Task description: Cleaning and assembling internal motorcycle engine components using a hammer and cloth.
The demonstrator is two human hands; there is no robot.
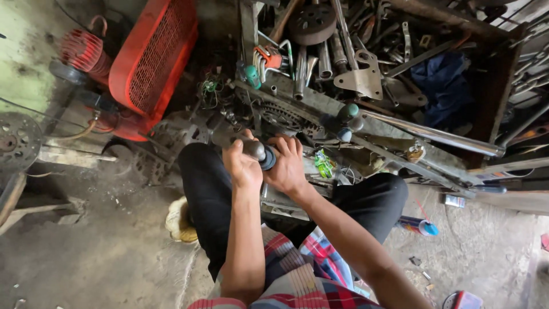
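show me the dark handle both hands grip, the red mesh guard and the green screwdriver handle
dark handle [260, 151], head view, rounded end between the hands
red mesh guard [150, 57], head view, middle of its grille
green screwdriver handle [251, 75], head view, its grip

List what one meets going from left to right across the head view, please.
Toothed wheel → red compressor guard → left hand → right hand → green bundle → blue cloth

Seen from above, the left hand [241, 165] and right hand [287, 166] close together around a dark cylindrical part [258, 152] with a bluish end, held over the person's black-trousered knees. Just beyond lies a heap of metal tools [343, 51] and rods. A red wire-mesh guard [151, 54] stands at the left, above the dirty concrete floor [97, 252].
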